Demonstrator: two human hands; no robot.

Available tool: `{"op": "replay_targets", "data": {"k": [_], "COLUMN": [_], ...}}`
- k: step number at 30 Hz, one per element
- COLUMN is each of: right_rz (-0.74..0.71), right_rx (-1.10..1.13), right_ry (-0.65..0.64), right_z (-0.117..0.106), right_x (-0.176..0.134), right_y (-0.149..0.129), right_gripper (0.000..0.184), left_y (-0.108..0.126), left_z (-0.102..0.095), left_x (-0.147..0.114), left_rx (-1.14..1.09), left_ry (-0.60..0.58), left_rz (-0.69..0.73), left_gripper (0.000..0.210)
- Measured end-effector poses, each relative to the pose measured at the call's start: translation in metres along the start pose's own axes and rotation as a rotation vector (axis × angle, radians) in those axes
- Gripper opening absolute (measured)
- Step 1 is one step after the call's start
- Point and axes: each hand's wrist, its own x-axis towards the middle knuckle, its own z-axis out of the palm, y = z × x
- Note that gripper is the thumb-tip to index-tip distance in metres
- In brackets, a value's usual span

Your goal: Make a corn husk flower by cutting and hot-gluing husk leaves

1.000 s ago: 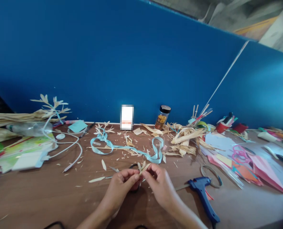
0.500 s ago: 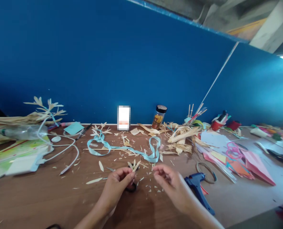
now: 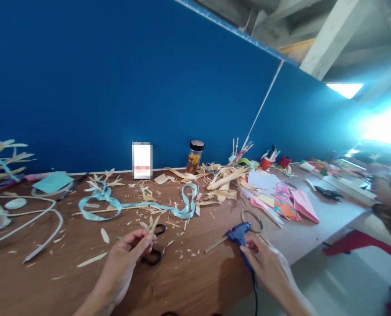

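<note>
My left hand (image 3: 124,256) pinches a small flower of pale dried-husk petals (image 3: 152,224) between thumb and fingertips. Black-handled scissors (image 3: 153,257) lie just behind that hand, their blades mostly covered by it. On the right, the fingers of my right hand (image 3: 264,261) close around the handle of a blue glue gun (image 3: 238,233). A glue stick (image 3: 216,244) pokes out of the gun's left side, and a black cord (image 3: 255,292) trails from the handle. Beyond both hands, a light-blue ribbon (image 3: 162,205) lies looped across the tabletop beside another husk flower (image 3: 98,184).
Dried husks (image 3: 226,177) are heaped near a black-lidded jar (image 3: 194,158) by the blue partition (image 3: 99,87). A tape ring (image 3: 256,223), pink paper (image 3: 303,205) and a white cable (image 3: 55,215) lie about. Another person's arm (image 3: 388,195) shows at far right.
My right hand has moved right and down and taken hold of the glue gun's handle. My left hand still pinches the husk flower. The view has turned to the right.
</note>
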Motion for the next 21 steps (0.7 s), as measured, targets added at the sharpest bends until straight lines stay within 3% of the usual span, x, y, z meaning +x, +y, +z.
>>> {"op": "replay_targets", "data": {"k": [6,12,21], "right_rz": [0.023,0.02,-0.147], "right_rx": [-0.115,-0.18,-0.42], "right_ry": [0.017,-0.029,0.273], "right_z": [0.024,0.029,0.013], "right_x": [-0.008,-0.007,-0.007], "right_y": [0.014,0.02,0.02], "right_gripper": [0.022,0.025,0.023], "left_y": [-0.002,-0.002,0.0], "left_z": [-0.001,0.002,0.002], "left_x": [0.001,0.001,0.0], "left_rx": [0.034,0.058,0.02], "left_ry": [0.007,0.002,0.01], "left_rz": [0.007,0.049,0.03], "left_gripper": [0.023,0.022,0.022]}}
